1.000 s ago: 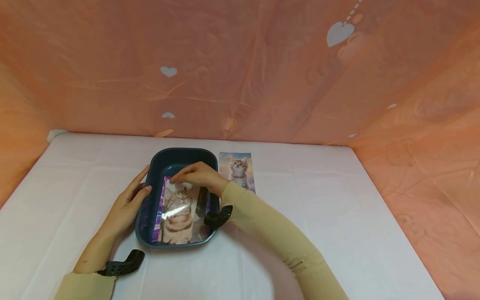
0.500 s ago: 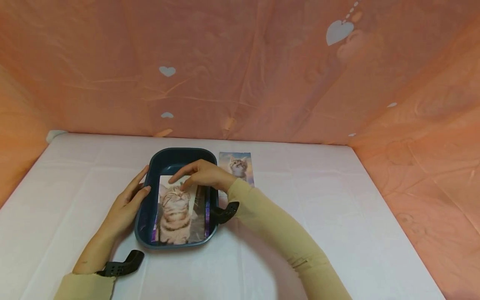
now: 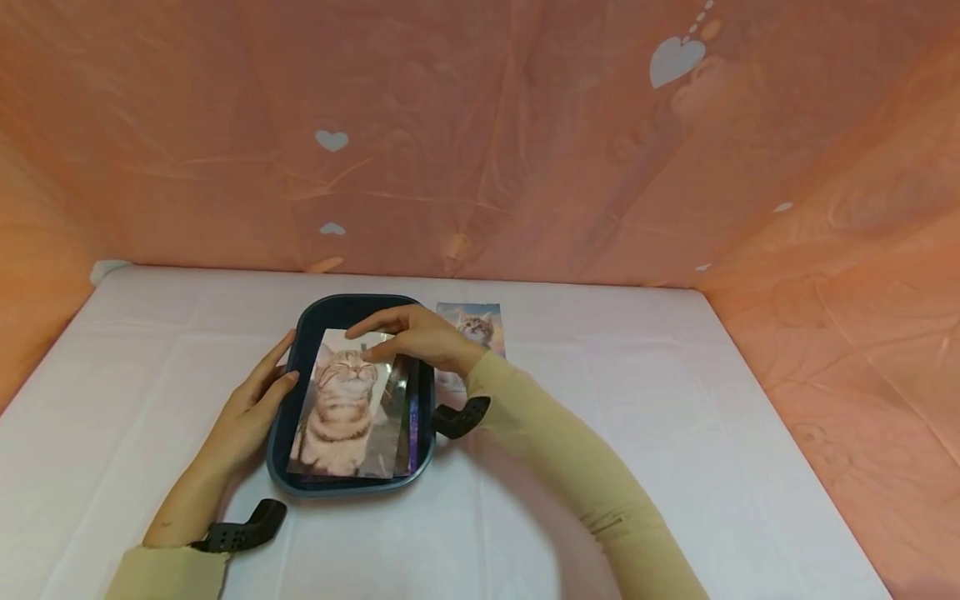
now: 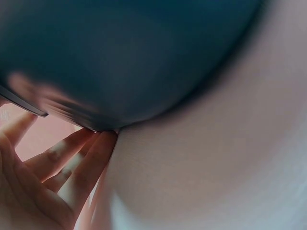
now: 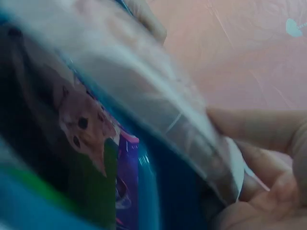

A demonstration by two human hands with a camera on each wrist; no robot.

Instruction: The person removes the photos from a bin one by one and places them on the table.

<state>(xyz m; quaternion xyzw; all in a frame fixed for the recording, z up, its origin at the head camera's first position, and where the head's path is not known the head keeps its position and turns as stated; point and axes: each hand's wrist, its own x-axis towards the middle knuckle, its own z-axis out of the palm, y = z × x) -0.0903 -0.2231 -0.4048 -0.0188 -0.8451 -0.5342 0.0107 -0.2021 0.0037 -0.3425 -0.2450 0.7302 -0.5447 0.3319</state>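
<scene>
My left hand (image 3: 246,415) rests against the left side of a dark blue rectangular tub (image 3: 279,446), its fingers straight along the outer wall and the thumb at the rim. Over the tub, my right hand (image 3: 433,340) pinches the top edge of a glossy picture card (image 3: 341,421) showing a striped cat with closed eyes. That card stands raised and tilted, as the right wrist view shows. Under it in the tub lies another picture with a kitten (image 5: 85,122), beside a purple strip (image 5: 127,177). The lower card is mostly hidden in the head view.
A small card with a grey kitten (image 3: 476,323) lies on the white tablecloth (image 3: 600,400) right of the tub, partly behind my right hand. Orange cloth with pale hearts (image 3: 332,140) rises behind the table and at both sides.
My right hand has moved up and slightly right, lifting the striped-cat card off the purple-edged picture beneath. My left hand has stayed at the tub's side.
</scene>
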